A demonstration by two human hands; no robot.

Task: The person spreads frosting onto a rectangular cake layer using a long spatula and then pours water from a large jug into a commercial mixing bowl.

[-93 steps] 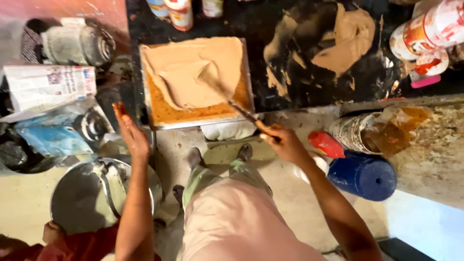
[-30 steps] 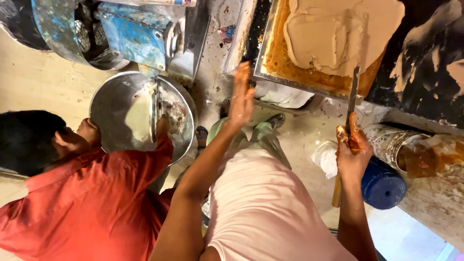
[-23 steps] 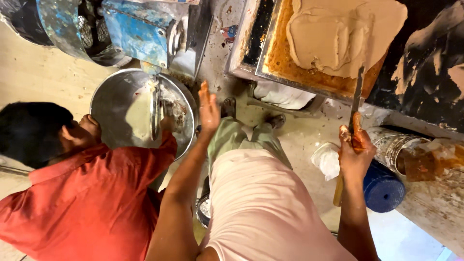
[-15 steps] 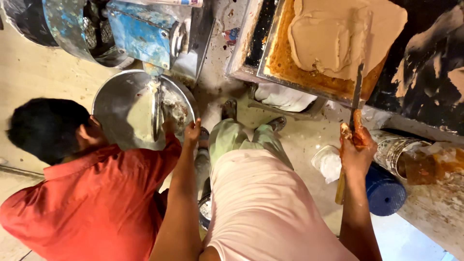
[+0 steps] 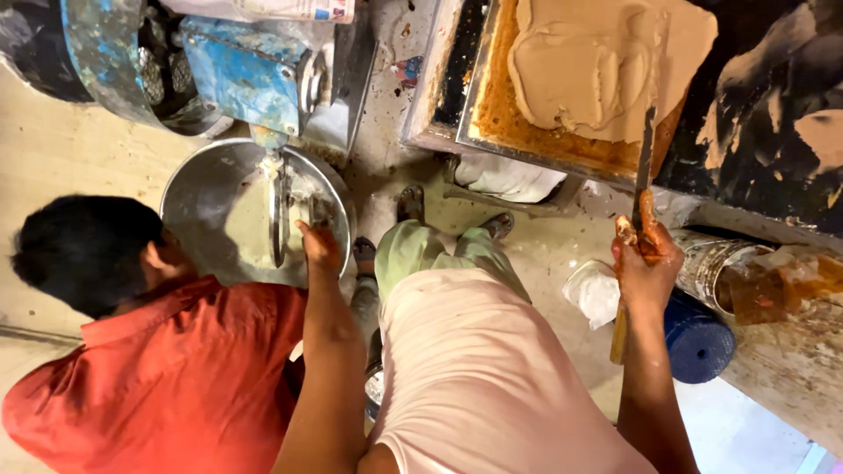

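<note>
Co-worker [image 5: 149,351]: crouched at the near left in a red shirt, head bent toward the basin, so the work inside it is kept within close reach
Blue machine [image 5: 255,75]: set at the far left, its spout hung just over the basin, so that what comes out is caught below
Metal basin [image 5: 215,189]: laid on the floor under the spout, a pale smear seen on its inner wall
Left hand [image 5: 320,246]: lowered to the right rim of the basin, fingers curled down onto the rim or the stuff just inside; whether anything is gripped cannot be told
Tray [image 5: 527,140]: raised on the desk at the far centre, its rusty orange bed left bare at the near edge where the paste has been drawn away
Tan paste [image 5: 597,61]: heaped in the tray in thick folds, kept to the far side
Long blade [image 5: 645,158]: held upright, tip resting in the paste, so that it can be worked from a standing position
Right hand [image 5: 645,259]: fingers wrapped tight around the blade's handle, smeared orange
Blue can [image 5: 698,338]: lying on the floor just right of the right forearm
</note>
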